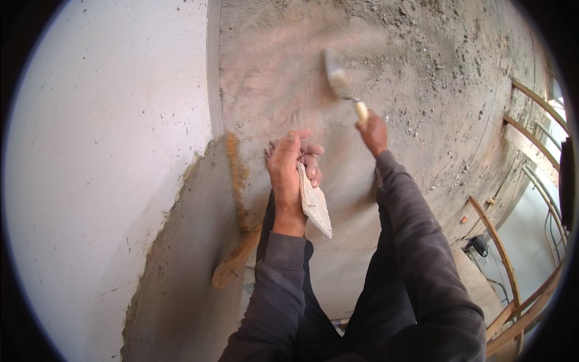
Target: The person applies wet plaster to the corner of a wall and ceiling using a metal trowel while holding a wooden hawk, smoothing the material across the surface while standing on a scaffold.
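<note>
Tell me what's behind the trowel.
Behind the trowel, held in the right hand, a dusty surface shows around its edges, grittier to the right; the patch the trowel covers is hidden.

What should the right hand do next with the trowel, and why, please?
Probably the right hand should guide the trowel rightward over the crumbs. Its blurred blade is near a smoother pinkish patch, while the crumbs lie thick to its right. The left hand holds a flat pale piece lower down, apart from the trowel.
</note>
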`<state>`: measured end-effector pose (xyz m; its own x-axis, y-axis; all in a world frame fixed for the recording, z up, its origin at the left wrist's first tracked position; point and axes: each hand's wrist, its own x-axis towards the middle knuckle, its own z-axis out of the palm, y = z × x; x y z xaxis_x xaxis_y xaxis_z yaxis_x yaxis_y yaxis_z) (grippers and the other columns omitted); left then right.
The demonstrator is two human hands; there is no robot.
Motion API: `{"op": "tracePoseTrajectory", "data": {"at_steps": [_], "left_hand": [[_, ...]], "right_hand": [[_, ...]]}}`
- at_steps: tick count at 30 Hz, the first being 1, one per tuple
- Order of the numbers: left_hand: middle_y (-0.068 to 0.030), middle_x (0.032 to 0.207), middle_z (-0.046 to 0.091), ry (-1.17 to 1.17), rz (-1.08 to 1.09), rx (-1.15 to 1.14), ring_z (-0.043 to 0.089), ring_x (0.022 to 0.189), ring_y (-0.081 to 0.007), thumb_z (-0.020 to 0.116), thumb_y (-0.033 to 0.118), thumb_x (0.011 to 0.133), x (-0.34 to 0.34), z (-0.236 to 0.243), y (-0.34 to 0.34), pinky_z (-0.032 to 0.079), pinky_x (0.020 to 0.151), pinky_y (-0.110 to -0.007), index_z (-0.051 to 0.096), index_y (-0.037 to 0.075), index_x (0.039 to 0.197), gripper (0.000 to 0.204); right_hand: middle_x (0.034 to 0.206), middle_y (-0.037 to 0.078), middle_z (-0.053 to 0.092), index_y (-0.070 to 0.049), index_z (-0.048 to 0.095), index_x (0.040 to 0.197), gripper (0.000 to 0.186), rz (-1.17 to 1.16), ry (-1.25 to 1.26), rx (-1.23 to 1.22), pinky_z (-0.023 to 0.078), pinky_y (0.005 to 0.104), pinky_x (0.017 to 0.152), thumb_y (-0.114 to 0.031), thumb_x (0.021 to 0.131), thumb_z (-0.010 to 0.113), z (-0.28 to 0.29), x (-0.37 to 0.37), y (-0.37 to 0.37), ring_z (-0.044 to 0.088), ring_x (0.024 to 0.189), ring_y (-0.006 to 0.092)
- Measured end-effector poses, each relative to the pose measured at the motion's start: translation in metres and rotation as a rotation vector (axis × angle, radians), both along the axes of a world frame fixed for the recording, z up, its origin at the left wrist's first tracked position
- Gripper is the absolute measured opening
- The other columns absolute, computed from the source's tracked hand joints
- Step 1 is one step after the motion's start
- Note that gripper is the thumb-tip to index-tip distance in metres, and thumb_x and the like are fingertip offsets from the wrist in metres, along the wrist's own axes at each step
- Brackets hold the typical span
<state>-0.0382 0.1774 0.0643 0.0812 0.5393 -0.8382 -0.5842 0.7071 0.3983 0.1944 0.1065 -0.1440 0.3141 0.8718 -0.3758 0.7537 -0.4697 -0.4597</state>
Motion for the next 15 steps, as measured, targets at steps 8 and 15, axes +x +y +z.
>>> {"op": "tracePoseTrajectory", "data": {"at_steps": [8, 15], "left_hand": [[-0.01, 0.082, 0.06, 0.014, -0.031, 0.008, 0.044, 0.051, -0.0061, 0.051, 0.034, 0.097, 0.0, 0.001, 0.003, 0.039, 0.039, -0.022, 0.054, -0.002, 0.112, 0.039], [-0.0097, 0.081, 0.061, 0.032, -0.034, 0.0, 0.045, 0.05, -0.0057, 0.05, 0.033, 0.098, 0.007, 0.001, 0.016, 0.038, 0.038, -0.022, 0.053, -0.002, 0.112, 0.038]], "right_hand": [[0.067, 0.019, 0.061, 0.0, 0.058, 0.089, 0.027, -0.375, -0.034, 0.009, 0.048, 0.0414, 0.057, -0.022, 0.076, 0.069, 0.019, 0.046, 0.011, 0.06, 0.059, 0.033], [0.079, 0.021, 0.065, -0.006, 0.057, 0.098, 0.031, 0.195, 0.063, -0.11, 0.052, 0.0489, 0.066, -0.021, 0.074, 0.07, 0.017, -0.078, 0.104, 0.065, 0.076, 0.0395]]}}
